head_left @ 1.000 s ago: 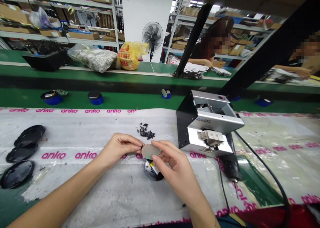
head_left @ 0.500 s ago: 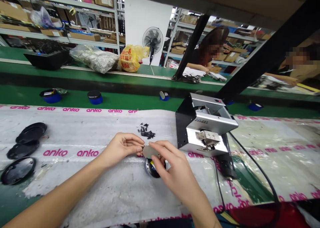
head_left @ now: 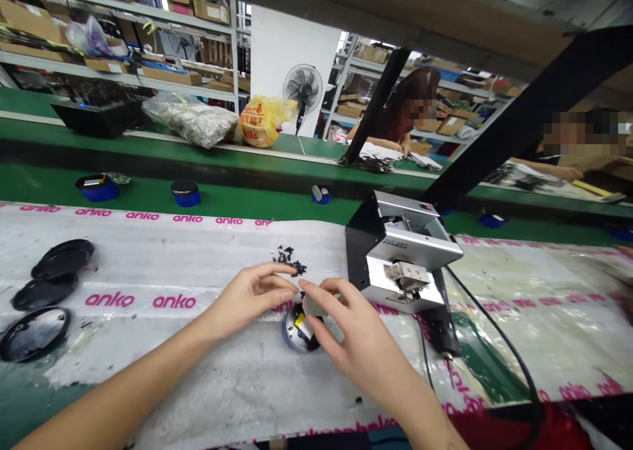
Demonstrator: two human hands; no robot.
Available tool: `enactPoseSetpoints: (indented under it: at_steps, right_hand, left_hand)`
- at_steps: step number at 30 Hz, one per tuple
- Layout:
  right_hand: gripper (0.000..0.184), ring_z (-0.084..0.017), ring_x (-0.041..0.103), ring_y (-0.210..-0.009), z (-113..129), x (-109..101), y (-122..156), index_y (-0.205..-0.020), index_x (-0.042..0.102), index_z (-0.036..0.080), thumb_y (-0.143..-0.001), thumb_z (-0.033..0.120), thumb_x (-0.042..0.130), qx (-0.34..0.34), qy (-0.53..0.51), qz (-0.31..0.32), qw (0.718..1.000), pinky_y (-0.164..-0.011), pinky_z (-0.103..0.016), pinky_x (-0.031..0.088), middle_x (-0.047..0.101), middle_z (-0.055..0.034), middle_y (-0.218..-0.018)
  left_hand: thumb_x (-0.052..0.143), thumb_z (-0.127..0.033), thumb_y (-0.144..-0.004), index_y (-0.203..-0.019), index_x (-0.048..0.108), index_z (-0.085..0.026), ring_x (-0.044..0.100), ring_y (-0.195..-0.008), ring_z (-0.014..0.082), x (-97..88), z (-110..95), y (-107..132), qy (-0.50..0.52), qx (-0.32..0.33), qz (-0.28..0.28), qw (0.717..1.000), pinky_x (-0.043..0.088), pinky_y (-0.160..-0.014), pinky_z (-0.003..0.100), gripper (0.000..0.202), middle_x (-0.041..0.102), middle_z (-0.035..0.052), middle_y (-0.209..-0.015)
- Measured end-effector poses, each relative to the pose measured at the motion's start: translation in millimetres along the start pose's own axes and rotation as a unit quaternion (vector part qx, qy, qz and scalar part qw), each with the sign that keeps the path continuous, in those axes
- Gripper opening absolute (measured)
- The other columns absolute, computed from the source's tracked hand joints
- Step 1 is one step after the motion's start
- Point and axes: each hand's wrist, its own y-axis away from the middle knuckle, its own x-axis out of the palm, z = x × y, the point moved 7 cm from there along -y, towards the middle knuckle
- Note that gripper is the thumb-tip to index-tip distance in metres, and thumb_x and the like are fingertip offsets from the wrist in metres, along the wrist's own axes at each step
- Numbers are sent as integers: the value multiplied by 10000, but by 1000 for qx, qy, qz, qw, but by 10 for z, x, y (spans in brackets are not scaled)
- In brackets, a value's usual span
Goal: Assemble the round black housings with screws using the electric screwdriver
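My right hand (head_left: 353,318) pinches a thin grey round disc (head_left: 312,307) between thumb and fingers; part of the disc is behind them. Just below it sits a round blue-rimmed housing (head_left: 287,337) with a yellow part and a white part inside, its right side covered by my right hand. My left hand (head_left: 260,293) is beside the disc, thumb and index finger apart with nothing visible held. Its fingertips are close to a scatter of small black pieces (head_left: 285,255) on the white sheet.
A silver-and-black machine (head_left: 410,252) stands right of my hands, with a black power screwdriver (head_left: 442,335) and cable beside it. Black oval covers (head_left: 37,331) lie at left. Blue round units (head_left: 185,193) sit on the green belt (head_left: 247,196). Two people work across the bench.
My left hand has come off the disc and moved slightly up and right, its fingers spreading. My right hand still holds the disc, now tilted differently, and more of the housing shows.
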Motion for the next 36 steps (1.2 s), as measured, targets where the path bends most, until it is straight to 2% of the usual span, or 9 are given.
enactPoseSetpoints:
  at_steps: [3,5,8,14,19,22,25,30,36]
  right_hand:
    - [415,-220,580,-1060,-37,16,36,-1315,544,331,-933,169,554,7,-17,-20,1000,-886,-377,538,518,-69,-1181]
    - [372,-212,560,-1115,-47,19,70,-1286,552,304,-936,179,555,11,-22,-40,999,-933,-357,521,501,-74,-1229]
    - [350,-208,579,-1081,-4,16,132,-1272,559,272,-929,205,582,22,-23,-72,997,-901,-332,530,538,-76,-1192]
    - [314,-209,618,-880,96,63,318,-1212,600,242,-900,258,630,69,-16,-148,986,-774,-339,552,639,-67,-1048]
    - [322,-176,583,-772,-29,190,479,-1225,581,242,-906,260,627,117,-32,-185,975,-685,-321,544,621,-71,-1051]
    - [293,-155,577,-743,-75,219,516,-1198,598,224,-908,259,626,138,-63,-202,968,-667,-306,545,589,-82,-1083]
    - [295,-160,577,-749,-41,219,527,-1186,614,220,-896,263,640,142,-65,-208,966,-670,-306,539,591,-82,-1069]
    - [303,-161,574,-745,17,232,559,-1187,626,228,-885,240,639,135,-72,-210,966,-669,-299,535,588,-66,-1009]
    - [271,-166,623,-787,-81,273,533,-1180,625,221,-918,293,611,173,-173,-179,953,-668,-291,570,600,-81,-1032]
  left_hand:
    - [899,-311,-619,-1342,561,-262,541,-1272,289,44,-68,40,-147,28,49,988,381,-1105,450,800,589,86,-1397]
    - [917,-311,-579,-1451,431,-312,461,-1353,300,174,-45,68,-215,46,116,969,355,-1128,449,999,451,69,-1526]
    - [876,-290,-630,-1413,470,-312,541,-1253,288,353,0,78,-246,84,142,955,427,-1054,419,882,579,49,-1390]
    - [789,-256,-690,-1199,622,-278,626,-1023,268,476,101,81,-314,112,61,941,512,-878,370,536,624,47,-1158]
    - [781,-204,-668,-1179,629,-271,654,-998,265,431,155,100,-266,77,52,960,534,-872,370,538,586,63,-1208]
    - [730,-251,-746,-1302,523,-243,711,-787,232,447,264,118,-123,-46,109,985,583,-728,366,594,663,69,-1027]
    - [608,-279,-862,-1354,442,-214,721,-652,194,486,330,155,22,-153,145,977,599,-670,350,524,672,27,-839]
    - [544,-312,-926,-1260,526,-211,713,-610,164,470,335,106,32,-147,103,983,604,-620,305,349,672,21,-813]
    - [538,-374,-943,-1286,519,-217,705,-605,162,494,341,116,11,-131,89,987,605,-601,288,377,677,23,-816]
